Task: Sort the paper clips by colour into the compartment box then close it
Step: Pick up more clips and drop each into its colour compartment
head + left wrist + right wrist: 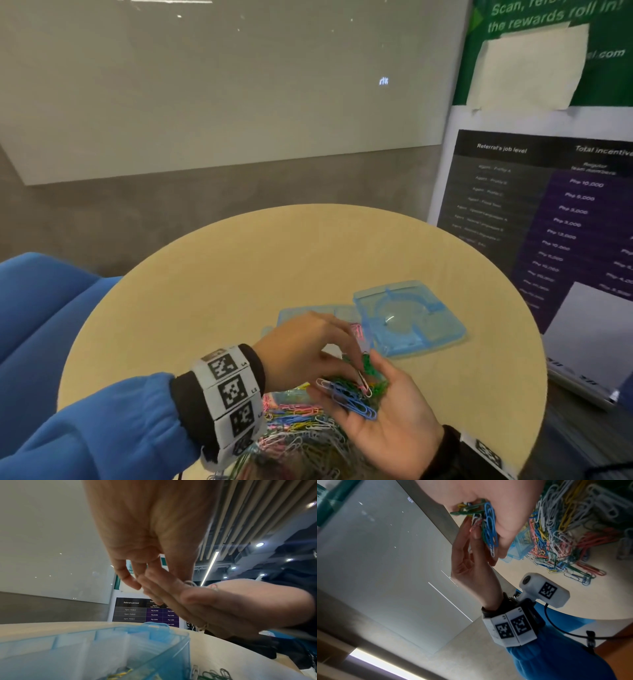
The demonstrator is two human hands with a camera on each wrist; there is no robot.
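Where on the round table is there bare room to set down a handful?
Bare tabletop stretches beyond the compartment box and its open lid, and left of the left hand. The near edge is crowded: the loose clip pile under both hands.

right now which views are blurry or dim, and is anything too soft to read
Head view: evenly lit, the compartment box soft but legible, the paper clips in the right hand fairly sharp. Left wrist view: the left hand fills the frame out of focus and the box blurs close up. Right wrist view: tilted, dim, the pile smeared.
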